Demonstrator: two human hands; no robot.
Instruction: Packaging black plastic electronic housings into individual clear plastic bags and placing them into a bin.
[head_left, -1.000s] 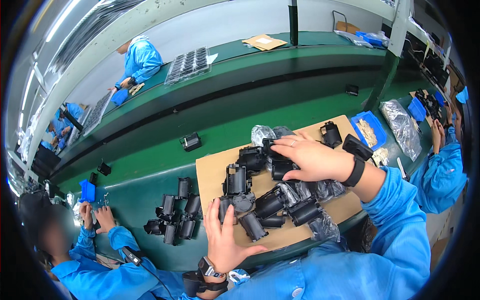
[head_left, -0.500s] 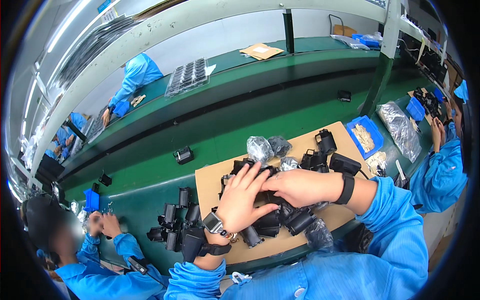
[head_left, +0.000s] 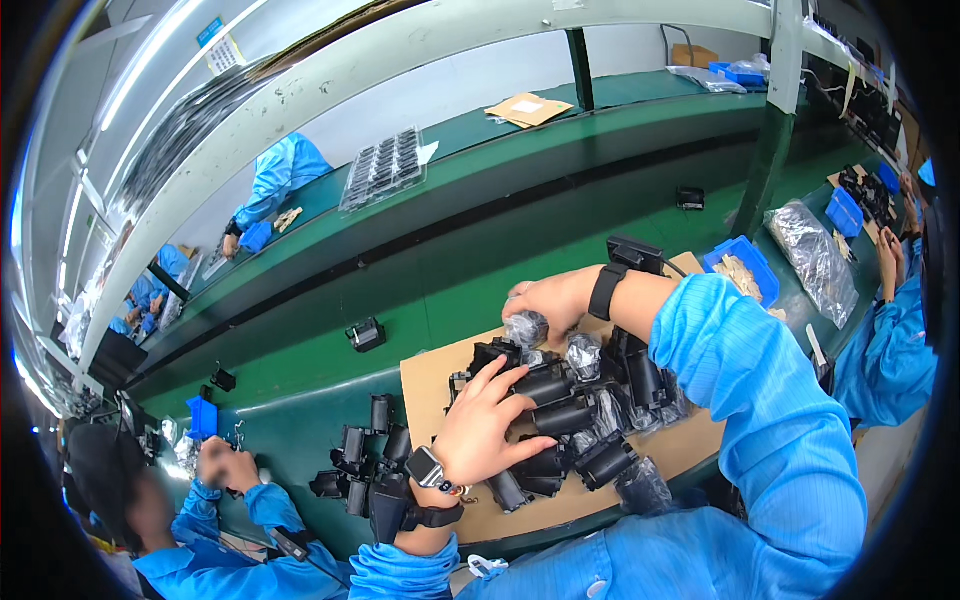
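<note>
A pile of black cylindrical plastic housings (head_left: 565,415) lies on a sheet of brown cardboard (head_left: 425,385), some of them wrapped in clear plastic. My left hand (head_left: 485,425) rests over the near left side of the pile, its fingers spread and touching the housings. At the pile's far edge, my right hand (head_left: 555,303) curls its fingers over a plastic-wrapped part (head_left: 526,330). Just right of that part sits another wrapped part (head_left: 583,355). One more bagged part (head_left: 643,487) lies at the near edge of the cardboard.
Loose black housings (head_left: 355,455) stand left of the cardboard. A blue bin (head_left: 768,275) of pale pieces and a plastic bag (head_left: 812,260) are at right. Beyond runs a green conveyor belt (head_left: 460,270) carrying a black part (head_left: 366,335). Co-workers (head_left: 235,530) sit on both sides.
My right hand has moved away from beside my left hand to the far edge of the pile and closed on a wrapped part. The left hand stays nearly in place, fingers spread wider.
</note>
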